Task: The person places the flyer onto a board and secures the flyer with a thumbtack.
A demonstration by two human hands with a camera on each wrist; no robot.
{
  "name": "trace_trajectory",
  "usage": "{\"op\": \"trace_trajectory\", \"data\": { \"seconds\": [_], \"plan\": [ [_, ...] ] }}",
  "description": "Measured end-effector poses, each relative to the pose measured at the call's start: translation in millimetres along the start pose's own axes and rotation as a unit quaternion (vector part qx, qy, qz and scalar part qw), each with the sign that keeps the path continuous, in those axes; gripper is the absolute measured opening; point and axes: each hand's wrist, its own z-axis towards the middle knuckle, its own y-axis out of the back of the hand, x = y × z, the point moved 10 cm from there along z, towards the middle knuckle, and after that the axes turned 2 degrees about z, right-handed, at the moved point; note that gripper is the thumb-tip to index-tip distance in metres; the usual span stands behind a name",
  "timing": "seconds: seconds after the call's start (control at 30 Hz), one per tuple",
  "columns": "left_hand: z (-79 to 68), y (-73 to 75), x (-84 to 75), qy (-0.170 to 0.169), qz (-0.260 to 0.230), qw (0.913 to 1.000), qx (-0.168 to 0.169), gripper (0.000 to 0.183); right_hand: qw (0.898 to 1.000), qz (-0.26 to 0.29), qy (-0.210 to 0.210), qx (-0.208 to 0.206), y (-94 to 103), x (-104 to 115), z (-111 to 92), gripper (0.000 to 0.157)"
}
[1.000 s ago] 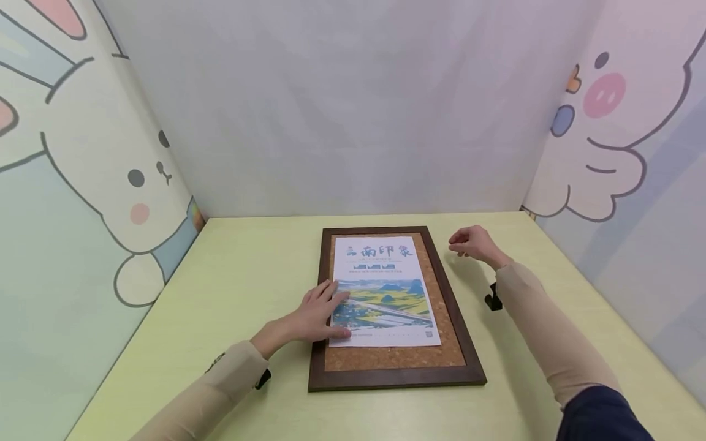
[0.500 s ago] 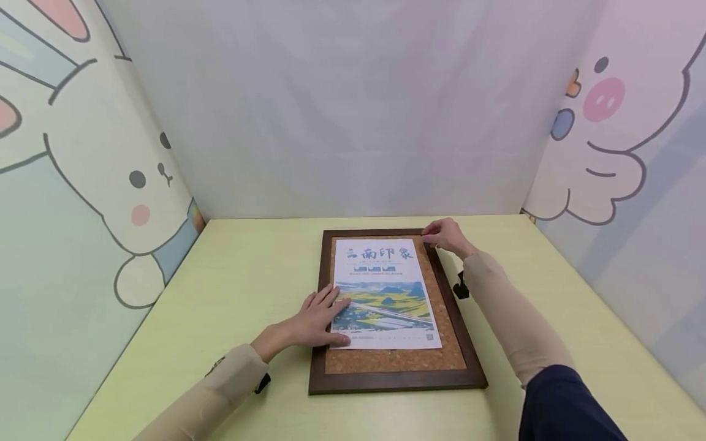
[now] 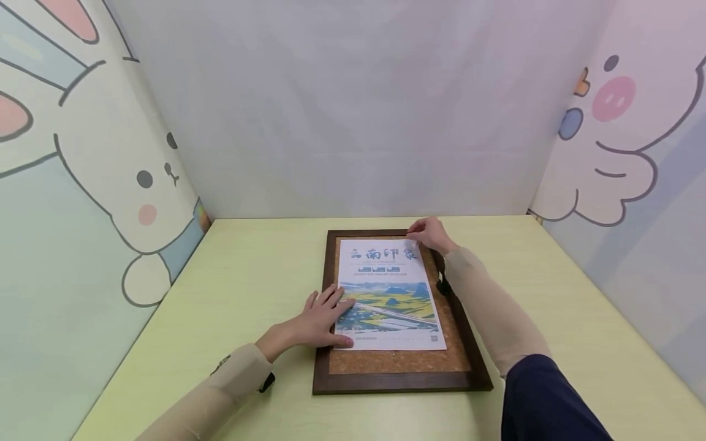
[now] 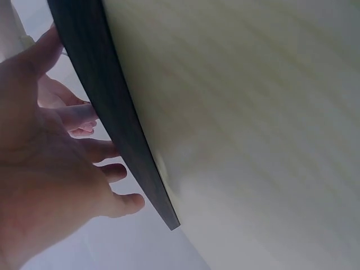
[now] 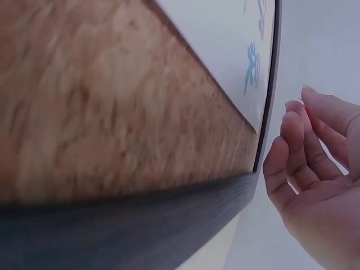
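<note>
A white poster [image 3: 386,309] with a printed landscape and blue lettering lies on a cork board [image 3: 399,364] in a dark wooden frame [image 3: 402,383]. My left hand [image 3: 317,321] rests on the poster's left edge, fingers spread, the palm side crossing the frame. Above the poster's top right corner, my right hand [image 3: 431,234] pinches a tiny pin [image 5: 302,103] between thumb and fingertips. Most of the pin is hidden by the fingers; only a thin tip and a hint of red show in the right wrist view.
The board lies on a pale yellow-green table [image 3: 259,263]. A grey-white curtain [image 3: 342,122] rises behind it. Side panels carry a cartoon rabbit [image 3: 132,184] on the left and a cartoon animal with a pink snout [image 3: 613,99] on the right.
My right hand has moved left from beside the board, over the frame, to the poster's top right corner. My left hand has stayed in place on the poster's left edge.
</note>
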Motion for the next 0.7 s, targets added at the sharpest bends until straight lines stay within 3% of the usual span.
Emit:
{"op": "trace_trajectory", "data": {
  "seconds": [0.4, 0.7],
  "plan": [
    [0.1, -2.2, 2.1, 0.004, 0.007, 1.0, 0.0, 0.083, 0.999, 0.029, -0.028, 0.01, -32.4, 16, 13, 0.016],
    [1.8, -2.9, 2.5, 0.004, 0.011, 0.9999, -0.002, 0.083, 0.999, 0.011, -0.006, 0.04, -49.4, 28, 21, 0.017]
  ]
}}
